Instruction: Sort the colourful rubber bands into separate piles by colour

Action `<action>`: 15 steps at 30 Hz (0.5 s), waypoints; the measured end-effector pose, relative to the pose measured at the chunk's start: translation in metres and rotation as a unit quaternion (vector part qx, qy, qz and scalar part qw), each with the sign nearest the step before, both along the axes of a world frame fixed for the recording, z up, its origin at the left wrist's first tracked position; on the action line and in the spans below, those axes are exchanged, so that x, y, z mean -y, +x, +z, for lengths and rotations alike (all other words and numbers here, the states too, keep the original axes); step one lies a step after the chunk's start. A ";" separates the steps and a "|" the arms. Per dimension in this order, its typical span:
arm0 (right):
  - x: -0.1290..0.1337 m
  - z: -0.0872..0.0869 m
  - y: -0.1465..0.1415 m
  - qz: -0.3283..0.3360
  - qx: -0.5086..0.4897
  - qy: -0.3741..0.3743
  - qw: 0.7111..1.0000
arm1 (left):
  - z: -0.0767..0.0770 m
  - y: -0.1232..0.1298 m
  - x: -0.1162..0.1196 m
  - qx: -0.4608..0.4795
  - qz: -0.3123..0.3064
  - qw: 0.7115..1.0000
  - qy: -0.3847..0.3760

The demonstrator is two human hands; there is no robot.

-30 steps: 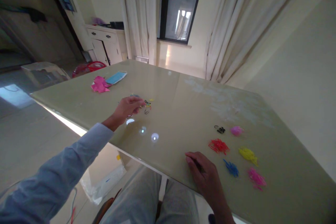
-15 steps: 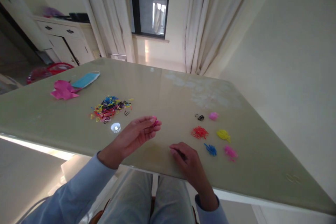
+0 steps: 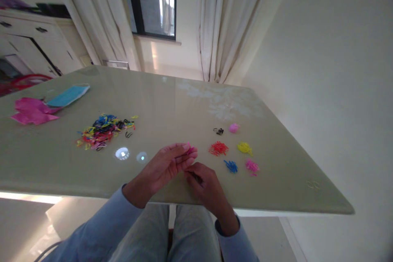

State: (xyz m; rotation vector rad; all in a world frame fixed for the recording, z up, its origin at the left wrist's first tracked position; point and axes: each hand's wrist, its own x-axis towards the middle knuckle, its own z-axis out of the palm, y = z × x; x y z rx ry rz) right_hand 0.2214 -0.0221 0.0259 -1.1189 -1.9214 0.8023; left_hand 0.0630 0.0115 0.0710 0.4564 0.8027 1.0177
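My left hand (image 3: 166, 166) is closed above the table, pinching a few bright pink rubber bands (image 3: 190, 150) between thumb and fingers. Right below those fingertips, my right hand (image 3: 210, 190) has its thumb and forefinger pressed together; whether anything is in the pinch I cannot make out. To the left lies a mixed pile of small coloured rubber bands (image 3: 102, 131). Sorted heaps lie on the right: black bands (image 3: 220, 131), red bands (image 3: 218, 148), blue bands (image 3: 231, 166), yellow bands (image 3: 245, 148), light pink bands (image 3: 233, 128) and brighter pink bands (image 3: 252, 166).
A crumpled pink sheet (image 3: 33, 110) and a blue face mask (image 3: 69, 95) lie on the left of the glossy table (image 3: 172, 106). Pale yellowish bands (image 3: 313, 185) rest near the right edge. A white cabinet (image 3: 33, 45) stands beyond the table.
My right hand has come up against the left hand's fingertips, where before there was a gap. The view has swung to the right. My left hand still grips the pink rubber bands.
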 end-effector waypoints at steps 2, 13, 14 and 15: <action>0.000 -0.002 -0.001 -0.005 0.002 0.001 1.000 | 0.000 0.008 0.001 -0.001 -0.016 1.000 0.003; -0.003 -0.005 -0.002 -0.074 0.032 -0.010 0.997 | 0.034 0.089 -0.014 -0.079 -0.149 0.978 0.119; -0.002 -0.006 -0.002 -0.063 0.056 -0.016 0.996 | 0.034 0.098 -0.019 -0.104 -0.161 0.971 0.142; -0.002 -0.006 -0.002 -0.054 0.075 -0.017 0.996 | 0.034 0.107 -0.025 -0.133 -0.175 0.961 0.167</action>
